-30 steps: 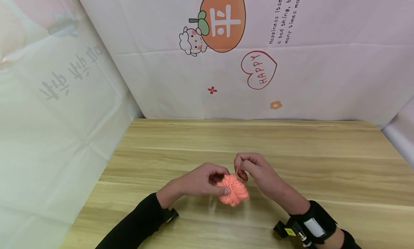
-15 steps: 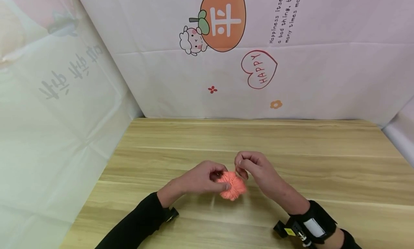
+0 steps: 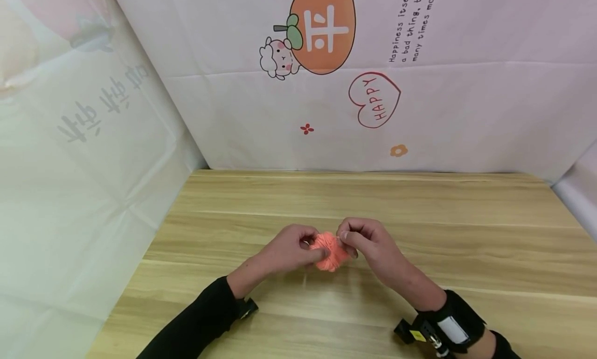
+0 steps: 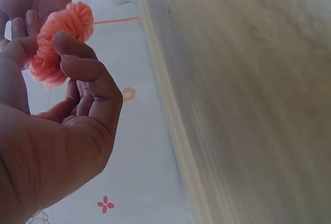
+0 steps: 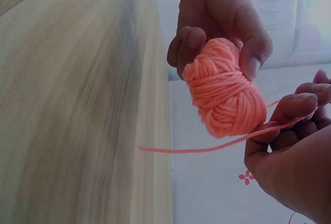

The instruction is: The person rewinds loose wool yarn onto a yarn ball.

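Observation:
A small ball of coral-coloured yarn (image 3: 329, 254) is held above the wooden table, with strands wrapped round its middle. My left hand (image 3: 291, 251) grips it from the left, thumb on the near face, fingers behind. Just to the right of the ball, my right hand (image 3: 370, 240) pinches the loose strand between thumb and fingers. In the right wrist view the yarn ball (image 5: 225, 89) shows whole, and the strand's free end (image 5: 181, 150) sticks out past the right hand's fingers. The left wrist view shows the yarn ball (image 4: 62, 40) between the left thumb and fingers.
The wood-grain table (image 3: 261, 203) spreads beneath both hands. A white printed sheet (image 3: 224, 115) stands along its back edge, and another sheet (image 3: 93, 193) hangs on the left. A black strap with a camera (image 3: 450, 322) sits on the right wrist.
The left hand has moved up and slightly left with the yarn ball, bringing it level with the right hand. The right hand keeps its pinch, nearly still.

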The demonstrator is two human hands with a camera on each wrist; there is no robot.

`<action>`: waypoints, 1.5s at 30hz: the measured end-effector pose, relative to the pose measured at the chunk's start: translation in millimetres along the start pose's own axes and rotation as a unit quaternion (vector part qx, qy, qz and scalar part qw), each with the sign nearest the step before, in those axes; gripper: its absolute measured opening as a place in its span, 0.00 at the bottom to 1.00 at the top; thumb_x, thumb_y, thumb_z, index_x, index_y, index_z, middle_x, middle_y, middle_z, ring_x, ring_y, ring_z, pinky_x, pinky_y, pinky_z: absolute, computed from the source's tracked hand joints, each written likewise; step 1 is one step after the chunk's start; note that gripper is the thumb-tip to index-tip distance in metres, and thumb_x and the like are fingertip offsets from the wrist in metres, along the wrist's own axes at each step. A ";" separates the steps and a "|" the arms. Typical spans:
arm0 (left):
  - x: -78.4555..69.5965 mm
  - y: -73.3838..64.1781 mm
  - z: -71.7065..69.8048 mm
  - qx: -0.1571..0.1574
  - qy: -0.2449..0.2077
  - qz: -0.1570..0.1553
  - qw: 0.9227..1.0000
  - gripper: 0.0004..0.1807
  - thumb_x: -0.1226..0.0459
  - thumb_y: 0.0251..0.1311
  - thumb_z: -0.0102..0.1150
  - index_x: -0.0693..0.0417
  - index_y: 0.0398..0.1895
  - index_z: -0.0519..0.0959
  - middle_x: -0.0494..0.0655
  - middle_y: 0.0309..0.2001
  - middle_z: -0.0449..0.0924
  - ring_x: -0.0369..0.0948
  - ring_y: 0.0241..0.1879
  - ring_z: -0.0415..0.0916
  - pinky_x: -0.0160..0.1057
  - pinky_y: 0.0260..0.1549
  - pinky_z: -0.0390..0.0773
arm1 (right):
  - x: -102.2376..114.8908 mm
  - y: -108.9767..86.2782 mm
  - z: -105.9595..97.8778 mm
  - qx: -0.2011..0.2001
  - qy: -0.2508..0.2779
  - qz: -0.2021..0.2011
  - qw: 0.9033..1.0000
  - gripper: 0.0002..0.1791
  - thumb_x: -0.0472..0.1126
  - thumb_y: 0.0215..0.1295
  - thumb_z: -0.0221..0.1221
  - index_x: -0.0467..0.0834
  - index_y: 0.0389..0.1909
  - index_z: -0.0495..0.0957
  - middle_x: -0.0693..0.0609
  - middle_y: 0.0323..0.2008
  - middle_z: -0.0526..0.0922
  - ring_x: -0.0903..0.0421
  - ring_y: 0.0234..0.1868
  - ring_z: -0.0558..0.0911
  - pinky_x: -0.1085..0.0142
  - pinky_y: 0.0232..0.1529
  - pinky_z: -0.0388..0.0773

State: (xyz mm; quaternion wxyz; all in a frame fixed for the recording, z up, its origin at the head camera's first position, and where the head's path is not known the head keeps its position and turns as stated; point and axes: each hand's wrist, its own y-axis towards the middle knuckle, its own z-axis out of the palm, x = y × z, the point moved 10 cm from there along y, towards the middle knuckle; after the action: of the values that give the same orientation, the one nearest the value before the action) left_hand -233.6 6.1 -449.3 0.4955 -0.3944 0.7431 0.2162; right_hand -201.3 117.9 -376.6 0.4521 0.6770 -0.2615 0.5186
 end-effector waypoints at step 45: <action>-15.8 -2.4 -47.0 -0.143 -0.260 0.092 0.950 0.16 0.56 0.65 0.60 0.63 0.43 0.77 0.51 0.27 0.78 0.41 0.25 0.74 0.33 0.23 0.72 | -12.6 -2.8 11.6 0.010 -0.107 0.028 0.994 0.10 0.33 0.72 0.51 0.40 0.32 0.80 0.49 0.22 0.74 0.55 0.25 0.72 0.57 0.23 0.77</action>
State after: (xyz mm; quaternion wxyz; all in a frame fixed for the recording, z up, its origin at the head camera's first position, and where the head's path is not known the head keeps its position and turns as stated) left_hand -255.1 -23.0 -415.3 0.5881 -0.3207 0.5829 0.4600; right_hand -197.7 107.5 -390.0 0.4001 0.7255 -0.3217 0.4583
